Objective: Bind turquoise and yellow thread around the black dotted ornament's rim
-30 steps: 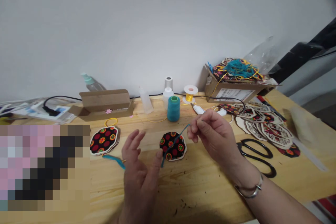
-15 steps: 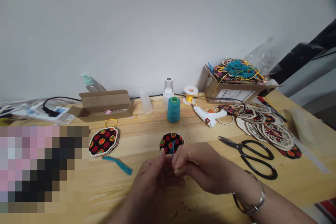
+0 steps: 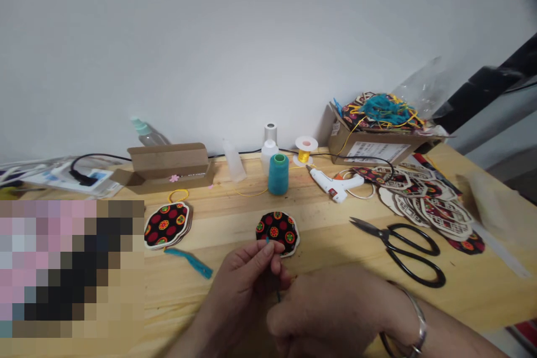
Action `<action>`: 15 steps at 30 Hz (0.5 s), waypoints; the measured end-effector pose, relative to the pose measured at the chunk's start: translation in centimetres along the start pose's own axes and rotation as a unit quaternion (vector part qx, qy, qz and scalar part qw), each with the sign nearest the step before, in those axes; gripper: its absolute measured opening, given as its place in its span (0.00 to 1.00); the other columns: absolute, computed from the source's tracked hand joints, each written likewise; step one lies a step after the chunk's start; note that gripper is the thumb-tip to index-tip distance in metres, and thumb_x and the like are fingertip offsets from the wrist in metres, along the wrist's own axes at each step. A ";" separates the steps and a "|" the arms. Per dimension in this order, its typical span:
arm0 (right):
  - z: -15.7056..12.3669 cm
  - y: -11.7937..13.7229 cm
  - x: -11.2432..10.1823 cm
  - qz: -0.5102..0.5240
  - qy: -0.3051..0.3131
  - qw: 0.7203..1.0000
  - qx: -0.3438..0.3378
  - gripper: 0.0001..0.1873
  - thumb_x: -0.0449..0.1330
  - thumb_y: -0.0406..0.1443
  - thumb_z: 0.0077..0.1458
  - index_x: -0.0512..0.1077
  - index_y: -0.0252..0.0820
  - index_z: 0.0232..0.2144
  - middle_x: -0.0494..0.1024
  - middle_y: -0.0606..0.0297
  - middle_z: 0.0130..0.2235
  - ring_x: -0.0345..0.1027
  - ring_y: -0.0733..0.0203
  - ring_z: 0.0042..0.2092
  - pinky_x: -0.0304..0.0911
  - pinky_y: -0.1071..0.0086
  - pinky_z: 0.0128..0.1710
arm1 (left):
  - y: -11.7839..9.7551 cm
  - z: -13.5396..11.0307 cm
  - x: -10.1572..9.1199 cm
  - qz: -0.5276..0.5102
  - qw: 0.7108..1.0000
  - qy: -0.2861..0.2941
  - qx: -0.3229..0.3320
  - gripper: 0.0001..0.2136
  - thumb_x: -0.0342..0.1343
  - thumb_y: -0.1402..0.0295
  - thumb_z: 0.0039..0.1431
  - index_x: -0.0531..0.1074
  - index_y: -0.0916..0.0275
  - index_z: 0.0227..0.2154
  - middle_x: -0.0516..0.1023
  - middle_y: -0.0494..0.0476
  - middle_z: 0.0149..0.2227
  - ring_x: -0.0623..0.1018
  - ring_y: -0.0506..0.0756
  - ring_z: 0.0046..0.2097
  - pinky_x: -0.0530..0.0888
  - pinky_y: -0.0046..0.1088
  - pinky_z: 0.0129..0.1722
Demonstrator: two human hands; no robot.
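A teal thread [image 3: 278, 294] runs between my two hands. My left hand [image 3: 249, 274] pinches it between thumb and forefinger, and a short bit pokes out above the fingertips. Lower and nearer to me, my right hand [image 3: 331, 305] is closed around the strand, its fingertips mostly hidden behind the hand. Just beyond my left fingertips lies a black fabric-faced disc with red and orange flowers [image 3: 274, 228] and a pale scalloped edge. Behind it stands a teal spool of thread [image 3: 278, 174]. Black-handled scissors [image 3: 390, 238] lie to the right.
At left sit a stack of patterned discs [image 3: 168, 226] with a teal tassel [image 3: 191, 262] and an open cardboard box [image 3: 170, 159]. Along the back are bottles, a yellow thread spool [image 3: 305, 151] and a glue gun [image 3: 335, 183]. A filled carton [image 3: 369, 151] and spread discs [image 3: 440, 207] occupy the right.
My right hand has moved down toward me, drawing the teal strand below my left fingers. The disc behind is now more exposed; my left thumb and forefinger now pinch the thread.
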State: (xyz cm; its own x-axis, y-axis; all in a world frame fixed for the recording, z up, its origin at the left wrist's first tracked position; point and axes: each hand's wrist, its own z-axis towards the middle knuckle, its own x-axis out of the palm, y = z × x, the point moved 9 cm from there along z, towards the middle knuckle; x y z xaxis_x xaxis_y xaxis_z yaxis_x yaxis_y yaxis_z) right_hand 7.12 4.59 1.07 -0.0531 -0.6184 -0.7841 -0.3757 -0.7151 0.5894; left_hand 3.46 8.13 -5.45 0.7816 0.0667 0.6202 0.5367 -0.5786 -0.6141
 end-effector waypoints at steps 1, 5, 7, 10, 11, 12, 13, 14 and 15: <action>0.0 0.2 0.1 -0.004 0.008 1.000 -0.006 0.05 0.60 0.29 0.44 0.68 0.42 0.22 0.62 0.77 0.16 0.47 0.73 0.16 0.38 0.78 0.14 | 0.0 0.0 -0.1 0.003 1.000 -0.001 0.005 0.06 0.57 0.69 0.52 0.74 0.67 0.27 0.69 0.49 0.19 0.72 0.48 0.23 0.67 0.23 0.24; 0.0 0.8 1.4 -0.042 0.057 0.997 -0.039 0.09 0.61 0.27 0.42 0.63 0.41 0.19 0.63 0.78 0.16 0.46 0.73 0.16 0.40 0.77 0.15 | -0.2 0.2 -0.1 0.006 1.000 0.004 0.022 0.06 0.57 0.68 0.52 0.74 0.68 0.28 0.66 0.47 0.19 0.66 0.45 0.20 0.64 0.21 0.20; 0.2 0.8 2.0 -0.055 0.070 0.995 -0.054 0.09 0.61 0.27 0.41 0.63 0.41 0.20 0.64 0.77 0.16 0.46 0.73 0.16 0.41 0.77 0.16 | -0.2 0.2 0.0 -0.009 1.000 0.013 0.022 0.06 0.56 0.69 0.53 0.73 0.68 0.27 0.64 0.47 0.19 0.64 0.44 0.19 0.62 0.20 0.19; 0.4 0.9 2.3 -0.042 0.078 0.994 -0.070 0.08 0.61 0.27 0.42 0.65 0.41 0.21 0.61 0.78 0.15 0.47 0.73 0.16 0.41 0.78 0.15 | -0.1 0.2 0.2 -0.028 0.999 0.019 0.011 0.06 0.55 0.70 0.54 0.73 0.69 0.28 0.63 0.46 0.19 0.59 0.42 0.18 0.58 0.19 0.18; 0.4 0.9 2.2 -0.033 0.078 0.994 -0.069 0.08 0.61 0.27 0.42 0.65 0.40 0.21 0.59 0.78 0.15 0.47 0.74 0.15 0.41 0.78 0.14 | 0.0 0.3 0.2 -0.029 0.999 0.021 0.008 0.06 0.55 0.70 0.54 0.73 0.69 0.28 0.62 0.46 0.19 0.57 0.41 0.18 0.56 0.18 0.18; 0.4 0.8 2.0 -0.014 0.076 0.995 -0.066 0.08 0.61 0.26 0.42 0.65 0.40 0.20 0.59 0.78 0.15 0.48 0.74 0.16 0.41 0.79 0.14 | -0.1 0.3 0.2 -0.030 0.999 0.022 0.007 0.06 0.55 0.70 0.54 0.73 0.69 0.28 0.62 0.46 0.19 0.55 0.41 0.18 0.54 0.18 0.17; 0.3 0.8 1.7 0.016 0.071 0.995 -0.065 0.08 0.61 0.25 0.42 0.66 0.39 0.20 0.61 0.78 0.16 0.50 0.75 0.16 0.43 0.80 0.15 | -0.1 0.3 0.2 -0.028 0.999 0.022 0.008 0.06 0.55 0.70 0.54 0.73 0.69 0.28 0.61 0.46 0.18 0.54 0.41 0.18 0.52 0.18 0.17; 0.1 0.6 1.3 0.058 0.065 0.994 -0.063 0.07 0.61 0.25 0.42 0.68 0.39 0.21 0.63 0.78 0.17 0.52 0.75 0.17 0.45 0.81 0.16 | -0.1 0.3 0.1 -0.024 0.999 0.019 0.009 0.06 0.55 0.70 0.54 0.72 0.69 0.28 0.60 0.45 0.18 0.52 0.41 0.18 0.50 0.18 0.17; -0.1 0.2 0.8 0.107 0.055 0.991 -0.057 0.05 0.62 0.26 0.43 0.70 0.38 0.23 0.65 0.78 0.18 0.55 0.76 0.19 0.47 0.82 0.17 | -0.1 0.3 0.1 -0.020 1.000 0.016 0.010 0.06 0.55 0.70 0.54 0.72 0.69 0.28 0.60 0.45 0.17 0.52 0.41 0.18 0.49 0.18 0.17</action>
State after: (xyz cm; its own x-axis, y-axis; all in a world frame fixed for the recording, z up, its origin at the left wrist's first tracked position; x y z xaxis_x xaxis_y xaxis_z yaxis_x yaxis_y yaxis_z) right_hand 7.05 3.89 0.58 -0.0173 -0.7868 -0.6170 -0.2594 -0.5924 0.7627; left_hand 3.53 8.45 -5.48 0.7488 0.0644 0.6597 0.5742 -0.5600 -0.5972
